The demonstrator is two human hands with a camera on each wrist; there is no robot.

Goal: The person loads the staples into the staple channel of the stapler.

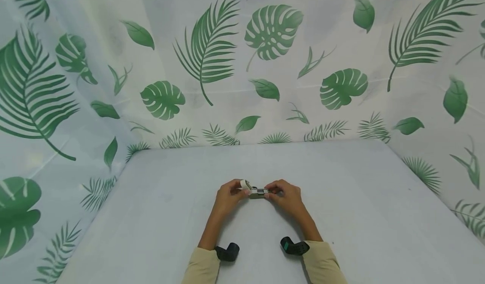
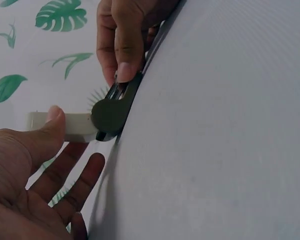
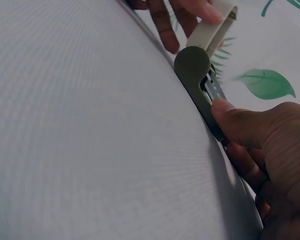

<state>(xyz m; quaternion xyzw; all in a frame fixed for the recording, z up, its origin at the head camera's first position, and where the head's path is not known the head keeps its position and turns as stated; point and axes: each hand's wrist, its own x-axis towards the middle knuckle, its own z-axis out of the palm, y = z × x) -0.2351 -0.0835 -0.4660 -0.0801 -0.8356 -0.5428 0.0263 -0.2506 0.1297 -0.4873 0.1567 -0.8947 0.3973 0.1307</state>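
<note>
A small stapler (image 1: pixel 258 194) is spread at its hinge between the two hands, close over the white table. Its cream cover (image 2: pixel 80 126) swings up from a dark green base (image 3: pixel 194 70) with a round hinge end. A metal rail (image 3: pixel 215 89) shows along the base. The left hand (image 1: pixel 228 196) holds the cover, thumb on its near side, while its lower fingers reach out loosely below. At the other end, the right hand (image 1: pixel 288 196) pinches the base and rail between thumb and fingers.
The white tabletop (image 1: pixel 159 216) extends around both hands. Behind it and at the sides hang pale curtains (image 1: pixel 303 119) printed with green leaves. Each wrist wears a black camera, such as the left wrist camera (image 1: pixel 228 252).
</note>
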